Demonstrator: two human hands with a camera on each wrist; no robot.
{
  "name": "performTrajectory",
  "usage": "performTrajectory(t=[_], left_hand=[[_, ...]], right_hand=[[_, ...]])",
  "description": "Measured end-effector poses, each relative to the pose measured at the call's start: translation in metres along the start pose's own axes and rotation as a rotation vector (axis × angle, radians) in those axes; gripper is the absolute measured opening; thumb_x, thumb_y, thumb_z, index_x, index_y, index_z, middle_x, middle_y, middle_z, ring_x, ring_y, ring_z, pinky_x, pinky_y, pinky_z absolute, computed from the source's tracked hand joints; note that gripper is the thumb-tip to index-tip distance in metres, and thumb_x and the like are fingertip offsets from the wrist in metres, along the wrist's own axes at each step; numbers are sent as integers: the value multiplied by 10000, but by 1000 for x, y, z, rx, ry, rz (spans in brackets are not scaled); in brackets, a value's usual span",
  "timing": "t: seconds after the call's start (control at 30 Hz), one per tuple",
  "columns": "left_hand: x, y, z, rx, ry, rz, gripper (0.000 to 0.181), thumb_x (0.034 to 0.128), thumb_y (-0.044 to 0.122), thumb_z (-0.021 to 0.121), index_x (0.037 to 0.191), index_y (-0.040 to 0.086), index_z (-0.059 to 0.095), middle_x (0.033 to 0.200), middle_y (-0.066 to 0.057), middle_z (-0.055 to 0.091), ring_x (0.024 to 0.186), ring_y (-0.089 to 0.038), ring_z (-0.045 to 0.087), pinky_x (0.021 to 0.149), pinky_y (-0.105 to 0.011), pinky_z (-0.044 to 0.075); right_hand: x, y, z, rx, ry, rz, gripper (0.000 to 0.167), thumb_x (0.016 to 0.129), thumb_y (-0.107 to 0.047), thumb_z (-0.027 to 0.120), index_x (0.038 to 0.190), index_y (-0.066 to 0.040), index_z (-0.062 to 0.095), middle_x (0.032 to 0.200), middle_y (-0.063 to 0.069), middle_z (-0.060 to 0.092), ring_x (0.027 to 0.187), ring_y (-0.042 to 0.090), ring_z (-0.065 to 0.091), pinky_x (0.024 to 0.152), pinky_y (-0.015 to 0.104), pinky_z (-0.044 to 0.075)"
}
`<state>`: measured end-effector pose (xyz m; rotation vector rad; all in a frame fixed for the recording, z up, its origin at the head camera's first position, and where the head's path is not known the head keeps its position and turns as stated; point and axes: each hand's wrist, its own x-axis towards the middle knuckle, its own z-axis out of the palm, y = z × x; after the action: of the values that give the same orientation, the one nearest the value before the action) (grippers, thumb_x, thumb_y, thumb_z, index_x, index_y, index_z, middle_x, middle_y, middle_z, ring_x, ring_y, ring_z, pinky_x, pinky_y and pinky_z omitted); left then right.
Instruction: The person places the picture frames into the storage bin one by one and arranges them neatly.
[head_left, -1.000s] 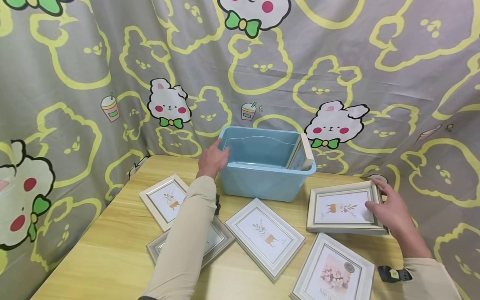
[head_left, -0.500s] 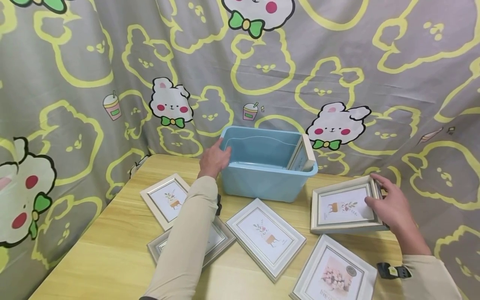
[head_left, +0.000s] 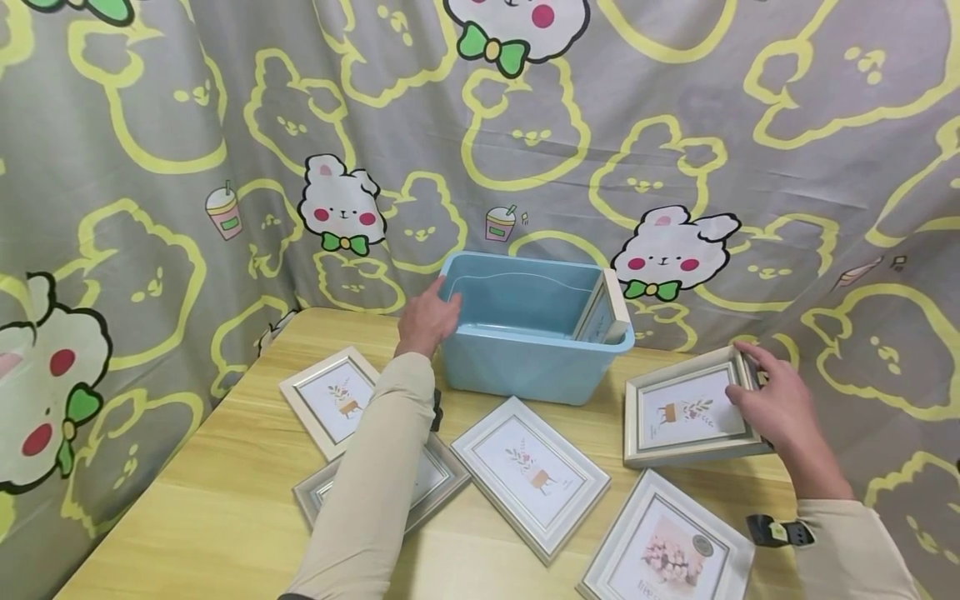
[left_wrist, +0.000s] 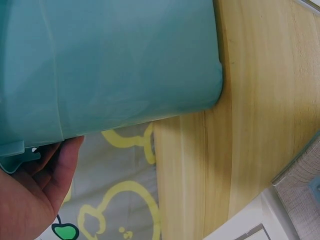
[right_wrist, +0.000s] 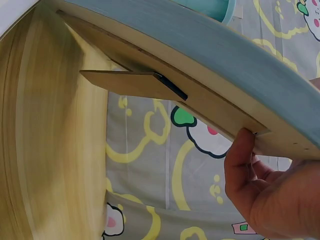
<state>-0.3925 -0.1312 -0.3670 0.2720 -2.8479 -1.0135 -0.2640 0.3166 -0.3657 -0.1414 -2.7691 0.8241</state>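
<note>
My left hand (head_left: 429, 321) grips the left rim of a light blue plastic bin (head_left: 528, 367); the left wrist view shows its fingers curled under that rim. One picture frame (head_left: 615, 302) stands on edge inside the bin, at the right end. To the right of the bin, my right hand (head_left: 780, 408) holds a cream and blue-grey picture frame (head_left: 633, 421) by its right end. This frame is tilted, its right end raised off the table. In the right wrist view its brown backing and partly swung-out stand (right_wrist: 122, 84) show from below, with fingers (right_wrist: 242, 155) against the back.
Several picture frames lie face up on the wooden table (head_left: 195, 475): a cream one (head_left: 306, 408) at left, a taupe one (head_left: 450, 475) partly under my left forearm, a silver-white one (head_left: 480, 446) in the middle, another white one (head_left: 626, 508) at front right. A patterned curtain (head_left: 420, 108) hangs behind.
The right end of the frame in my right hand has risen slightly, and the frame has shifted a little to the right. My left hand and the bin keep their places.
</note>
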Motion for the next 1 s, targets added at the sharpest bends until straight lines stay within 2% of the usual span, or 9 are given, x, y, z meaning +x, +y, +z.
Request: performTrajectory(t=[0.17,0.47,0.7,0.8,0.93,1.0], left_hand=[[-1,0,0,-5,-14,-9,615,961,559,337,1534,363,232,1521,-95,424,1303,-346,484,1021,-512,415],[0,0,0,5,9,-6,622,940,569,333,1524,363,269,1504,-103,446,1297,-347,496,991,-515,435],[-1,0,0,1,8,-4,629,941,569,336,1527,351,268,1516,-100,431,1315,-349,481,1016,-515,423],[0,1,-1,3,7,-2,629,941,568,334,1527,349,266,1516,-101,431,1312,-350,483,1017,-513,422],[0,1,0,1,10,-1,631,937,572,336,1525,351,271,1513,-102,434,1306,-351,487,1012,-513,425],[1,1,0,3,7,-3,629,940,572,334,1526,353,268,1517,-98,430,1312,-349,482,1016,-512,423]], right_hand=[[0,-3,0,10,5,14,677,888,-134,556,1516,-96,307,1352,366,356,1154,534,379,744,572,373],[2,-17,-2,35,23,0,667,895,-139,527,1522,-115,301,1363,358,364,1179,542,382,712,524,377],[6,-23,-6,11,19,-20,674,893,-123,540,1521,-93,296,1362,383,366,1185,581,395,730,566,413],[8,-26,-9,-3,30,-28,670,888,-122,543,1515,-94,310,1342,375,394,1110,562,451,659,496,437],[11,-32,-13,-23,58,-44,660,877,-115,541,1505,-101,338,1315,358,418,904,436,491,564,350,385],[13,-35,-15,-35,66,-55,658,873,-115,543,1501,-99,347,1310,360,419,843,383,482,546,318,362]])
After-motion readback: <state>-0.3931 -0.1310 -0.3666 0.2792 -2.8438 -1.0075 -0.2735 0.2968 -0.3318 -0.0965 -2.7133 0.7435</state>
